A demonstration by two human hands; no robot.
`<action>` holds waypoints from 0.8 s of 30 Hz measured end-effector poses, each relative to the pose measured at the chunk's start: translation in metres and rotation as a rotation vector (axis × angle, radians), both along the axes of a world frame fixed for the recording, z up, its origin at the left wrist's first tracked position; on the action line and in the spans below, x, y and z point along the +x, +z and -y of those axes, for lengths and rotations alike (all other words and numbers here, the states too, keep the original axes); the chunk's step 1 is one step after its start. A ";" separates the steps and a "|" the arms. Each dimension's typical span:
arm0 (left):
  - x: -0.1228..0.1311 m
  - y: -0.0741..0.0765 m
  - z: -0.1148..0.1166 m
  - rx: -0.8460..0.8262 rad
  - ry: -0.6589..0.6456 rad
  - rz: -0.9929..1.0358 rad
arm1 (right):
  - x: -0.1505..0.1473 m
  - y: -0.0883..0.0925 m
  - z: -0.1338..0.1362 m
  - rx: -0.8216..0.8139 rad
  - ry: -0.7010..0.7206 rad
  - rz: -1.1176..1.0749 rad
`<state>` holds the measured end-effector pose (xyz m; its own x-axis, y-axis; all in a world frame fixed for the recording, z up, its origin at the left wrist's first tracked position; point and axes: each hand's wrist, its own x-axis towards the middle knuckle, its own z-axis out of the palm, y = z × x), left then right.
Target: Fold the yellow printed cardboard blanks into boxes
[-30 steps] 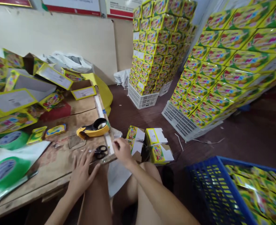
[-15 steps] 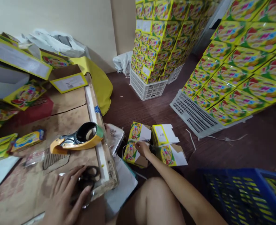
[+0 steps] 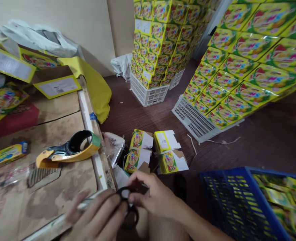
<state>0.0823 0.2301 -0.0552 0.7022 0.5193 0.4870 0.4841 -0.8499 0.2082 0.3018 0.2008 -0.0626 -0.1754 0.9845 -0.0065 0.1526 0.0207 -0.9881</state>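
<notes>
Black-handled scissors (image 3: 137, 217) are between my two hands, above my lap beside the worktable's edge. My left hand (image 3: 97, 216) is closed around them from the left, with a silvery part, seemingly the blades, showing past its fingers. With thumb and forefinger, my right hand (image 3: 154, 194) grips a handle loop. Beyond the hands, on the floor, stand bundles of yellow printed boxes (image 3: 137, 140) with white flaps and a pale strap around them. A tape dispenser (image 3: 69, 152), orange and black, lies on the cardboard-covered worktable (image 3: 69, 190).
Stacked yellow boxes (image 3: 160, 43) rise on white crates (image 3: 148, 92), with another tall stack (image 3: 238, 73) at right. A blue crate (image 3: 228, 201) holding yellow packs stands near my right. Open cartons (image 3: 57, 85) and a crayon-like box (image 3: 8, 155) lie on the table.
My right hand has come back from the strapped boxes to the scissors. My left hand has lifted the scissors off the table and moved right. The view has shifted slightly right.
</notes>
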 end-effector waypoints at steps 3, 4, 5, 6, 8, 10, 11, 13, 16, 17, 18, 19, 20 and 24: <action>0.051 -0.002 0.004 -0.018 -0.100 0.133 | 0.007 0.003 0.027 -0.105 -0.183 0.087; 0.064 -0.006 0.003 -0.029 -0.114 0.142 | 0.011 -0.001 0.034 -0.114 -0.269 0.156; 0.074 -0.010 0.002 -0.042 -0.124 0.139 | 0.015 -0.007 0.040 -0.131 -0.333 0.211; 0.083 -0.015 0.001 -0.056 -0.132 0.137 | 0.020 -0.013 0.045 -0.157 -0.364 0.235; 0.097 -0.027 0.000 -0.081 -0.161 0.152 | 0.027 -0.024 0.050 -0.231 -0.344 0.197; 0.107 -0.038 -0.003 -0.098 -0.204 0.168 | 0.032 -0.034 0.049 -0.267 -0.341 0.162; 0.113 -0.042 -0.005 -0.112 -0.229 0.163 | 0.034 -0.038 0.047 -0.252 -0.368 0.170; 0.124 -0.050 -0.011 -0.154 -0.281 0.119 | 0.037 -0.049 0.039 -0.208 -0.414 0.203; 0.138 -0.053 -0.022 -0.180 -0.344 -0.032 | 0.046 -0.074 0.026 -0.218 -0.327 0.142; 0.139 -0.051 -0.024 -0.154 -0.340 -0.086 | 0.052 -0.087 0.020 -0.258 -0.285 0.128; 0.138 -0.049 -0.025 -0.115 -0.319 -0.129 | 0.060 -0.102 0.015 -0.310 -0.269 0.144; 0.133 -0.046 -0.025 -0.071 -0.292 -0.167 | 0.071 -0.118 0.009 -0.360 -0.261 0.176; 0.124 -0.043 -0.023 -0.032 -0.268 -0.195 | 0.085 -0.137 0.002 -0.439 -0.336 0.286; 0.059 -0.056 -0.016 -0.006 -0.117 -0.148 | 0.154 -0.208 -0.026 -0.524 -0.529 0.505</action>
<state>0.1412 0.2465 -0.1115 0.8218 0.4324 0.3710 0.4077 -0.9012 0.1474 0.4563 0.2268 -0.2708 0.4458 0.7849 -0.4303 0.4332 -0.6098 -0.6637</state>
